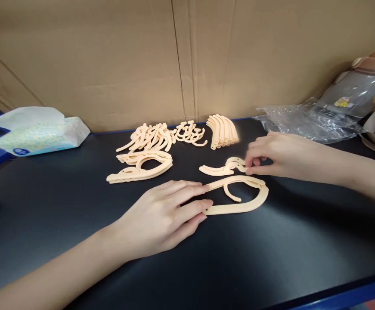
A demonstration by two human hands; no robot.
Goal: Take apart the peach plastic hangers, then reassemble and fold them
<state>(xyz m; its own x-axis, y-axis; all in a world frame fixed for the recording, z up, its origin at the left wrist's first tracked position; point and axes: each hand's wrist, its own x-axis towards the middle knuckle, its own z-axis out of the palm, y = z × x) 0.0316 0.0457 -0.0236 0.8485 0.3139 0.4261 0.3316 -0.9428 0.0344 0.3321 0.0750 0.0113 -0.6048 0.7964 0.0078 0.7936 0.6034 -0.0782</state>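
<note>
A cream plastic folding hanger (235,209) lies on the black table with its hook curled inside the loop. My left hand (166,215) has its fingertips and thumb on the hanger's left ends, holding it at the tabletop. Just beyond, my right hand (268,155) pinches the right end of some small curved cream hanger pieces (218,171). Its fingers are bent, and the grasped end is partly hidden. Several folded hangers (138,174) are stacked to the left, beyond my left hand.
Along the back lie a heap of curved hanger arms (151,137), a pile of hooks (190,132) and a row of arm pieces (222,131). A tissue pack (41,135) stands left. Clear plastic wrap (310,122) and a transparent bottle (351,92) are right. Cardboard (110,64) rises behind.
</note>
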